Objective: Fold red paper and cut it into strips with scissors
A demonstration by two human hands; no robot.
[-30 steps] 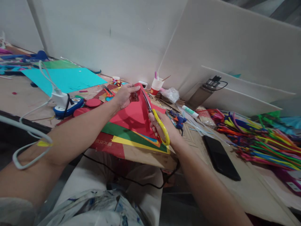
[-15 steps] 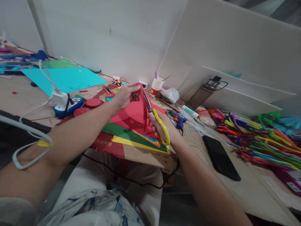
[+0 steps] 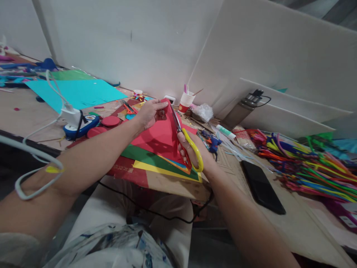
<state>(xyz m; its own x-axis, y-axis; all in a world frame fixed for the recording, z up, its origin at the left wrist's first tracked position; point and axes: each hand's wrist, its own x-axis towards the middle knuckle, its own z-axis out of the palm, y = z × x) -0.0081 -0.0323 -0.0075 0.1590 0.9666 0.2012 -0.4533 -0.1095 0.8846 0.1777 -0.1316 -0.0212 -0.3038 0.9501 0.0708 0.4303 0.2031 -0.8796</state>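
My left hand (image 3: pixel 152 112) pinches the upper end of a piece of red paper (image 3: pixel 169 121), held up above the table. In my right hand (image 3: pixel 192 145) is a pair of scissors (image 3: pixel 195 149) with yellow and red handles, my fingers closed through the loops. The blades point up and away, lying along the red paper close to my left fingertips. Below the hands a red sheet (image 3: pixel 150 136) rests on a stack with a green sheet (image 3: pixel 139 155) and a yellow sheet (image 3: pixel 156 173) showing at the near edge.
A turquoise sheet (image 3: pixel 75 93) and a blue plug device (image 3: pixel 80 126) lie to the left. Behind the hands stands a paper cup (image 3: pixel 186 102). To the right are a blue glue gun (image 3: pixel 214 144), a black phone (image 3: pixel 262 186), a bottle (image 3: pixel 241 109) and many pipe cleaners (image 3: pixel 315 167).
The scissor handles have shifted very slightly right, and the blades look closer together. The hanging red strip between them has moved a little; my left hand stays nearly in place.
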